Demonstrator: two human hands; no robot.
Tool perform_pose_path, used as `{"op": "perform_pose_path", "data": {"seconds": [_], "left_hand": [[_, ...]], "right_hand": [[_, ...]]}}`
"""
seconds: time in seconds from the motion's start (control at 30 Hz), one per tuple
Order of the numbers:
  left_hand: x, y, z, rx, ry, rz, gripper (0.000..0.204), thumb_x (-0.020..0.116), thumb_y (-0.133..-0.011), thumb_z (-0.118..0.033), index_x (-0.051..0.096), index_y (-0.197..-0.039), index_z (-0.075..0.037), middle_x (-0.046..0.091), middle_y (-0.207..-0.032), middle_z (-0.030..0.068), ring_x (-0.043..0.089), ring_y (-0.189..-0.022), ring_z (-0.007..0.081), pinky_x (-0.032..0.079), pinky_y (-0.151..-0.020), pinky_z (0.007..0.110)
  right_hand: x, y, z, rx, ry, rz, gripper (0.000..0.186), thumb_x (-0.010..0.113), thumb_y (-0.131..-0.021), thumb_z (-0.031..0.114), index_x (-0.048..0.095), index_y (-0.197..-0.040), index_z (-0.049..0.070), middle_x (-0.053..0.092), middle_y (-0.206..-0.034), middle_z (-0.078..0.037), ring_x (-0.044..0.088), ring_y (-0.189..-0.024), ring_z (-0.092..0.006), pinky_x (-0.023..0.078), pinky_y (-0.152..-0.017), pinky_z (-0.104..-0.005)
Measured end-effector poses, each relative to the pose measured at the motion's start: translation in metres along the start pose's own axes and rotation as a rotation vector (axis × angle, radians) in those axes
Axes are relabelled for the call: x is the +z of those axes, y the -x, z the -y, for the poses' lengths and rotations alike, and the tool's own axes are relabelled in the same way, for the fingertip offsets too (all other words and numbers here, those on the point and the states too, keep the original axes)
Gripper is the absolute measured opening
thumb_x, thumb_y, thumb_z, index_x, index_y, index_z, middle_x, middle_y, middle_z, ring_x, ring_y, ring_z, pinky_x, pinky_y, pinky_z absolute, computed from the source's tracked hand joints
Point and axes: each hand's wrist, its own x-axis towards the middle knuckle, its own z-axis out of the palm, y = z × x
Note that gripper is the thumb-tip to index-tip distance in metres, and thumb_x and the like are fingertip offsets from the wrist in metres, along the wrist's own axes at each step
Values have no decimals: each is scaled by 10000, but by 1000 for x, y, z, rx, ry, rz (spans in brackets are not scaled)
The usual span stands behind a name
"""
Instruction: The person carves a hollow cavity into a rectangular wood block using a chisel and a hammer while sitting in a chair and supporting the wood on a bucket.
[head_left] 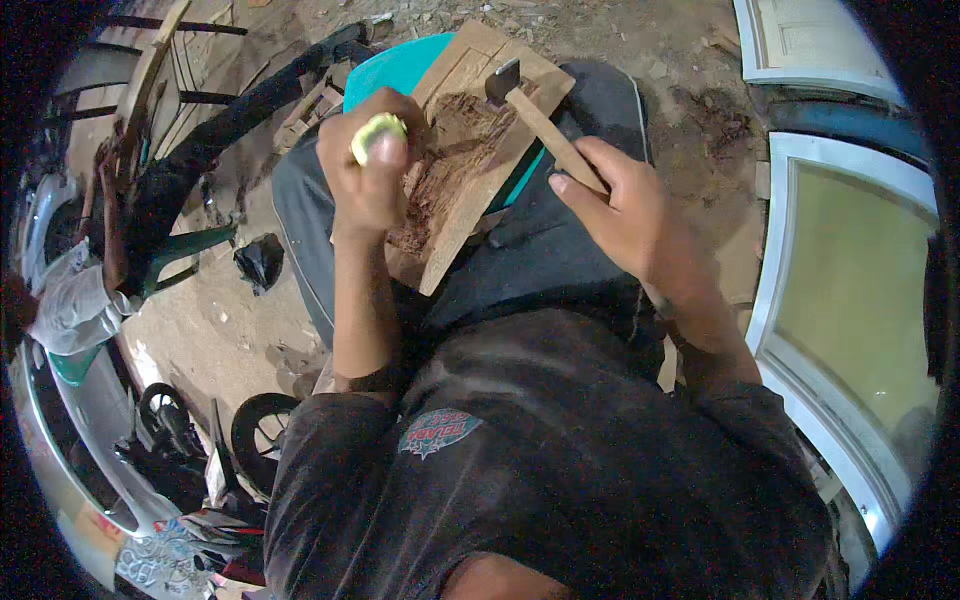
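Observation:
A wooden board (455, 230) lies tilted across my thighs, its hollowed middle full of brown wood chips (455, 130). My left hand (368, 165) is closed in an upright fist over the board's left side. It grips a tool with a yellow-green handle end (378, 138); the thumb lies against that end, and the fist hides the tool's lower part. My right hand (625, 205) is wrapped round the wooden handle of a hammer (545, 130). The hammer's metal head is over the board's upper right part, and I cannot tell whether it touches.
A teal plastic surface (390, 72) shows beyond the board. Framed glass panels (860, 270) stand at the right. At the left sits another person (75, 305), legs stretched toward me. A black plastic bag (260, 262) and a wheel (262, 430) are on the dirt floor.

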Motion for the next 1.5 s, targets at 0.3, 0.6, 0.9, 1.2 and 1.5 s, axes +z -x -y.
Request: {"op": "perform_pose_path", "data": {"seconds": [0.3, 0.6, 0.9, 1.2, 1.5], "left_hand": [[0, 26, -16, -77, -136, 149, 482, 535, -799, -478, 522, -730, -1, 507, -641, 81, 485, -568, 183, 363, -528, 305], [-20, 16, -2, -192, 304, -160, 548, 513, -838, -515, 543, -783, 29, 517, -650, 111, 447, -520, 172, 313, -455, 280], [-3, 23, 5, 40, 100, -82, 549, 512, -824, -481, 507, -644, 38, 473, -535, 91, 405, -454, 156, 287, -438, 282], [-5, 4, -6, -48, -90, -7, 198, 667, -757, -80, 508, -656, -22, 447, -547, 35, 386, -511, 101, 342, -484, 266], [-22, 3, -4, -23, -131, 5, 168, 667, -761, -141, 566, -730, -11, 520, -596, 148, 499, -514, 266, 403, -511, 363]], "right_hand": [[-1, 1, -4, 8, -41, 14, 283, 623, -878, 261, 550, -942, -5, 601, -763, -244, 593, -770, -451, 465, -642, -466], [-5, 4, -3, -71, -78, -22, 279, 617, -875, 267, 547, -885, -4, 610, -744, -242, 599, -752, -451, 478, -646, -479], [-1, 7, -2, -99, -11, -36, 254, 603, -907, 226, 550, -946, -19, 541, -691, -160, 509, -593, -234, 407, -587, -368], [6, 3, -2, 12, -278, -13, 247, 567, -929, 261, 564, -927, 14, 527, -643, -93, 515, -548, -215, 420, -538, -350], [2, 50, 80, -131, -661, -186, 297, 465, -985, 318, 529, -1070, 41, 519, -671, -35, 444, -483, -96, 352, -433, -222]]}}
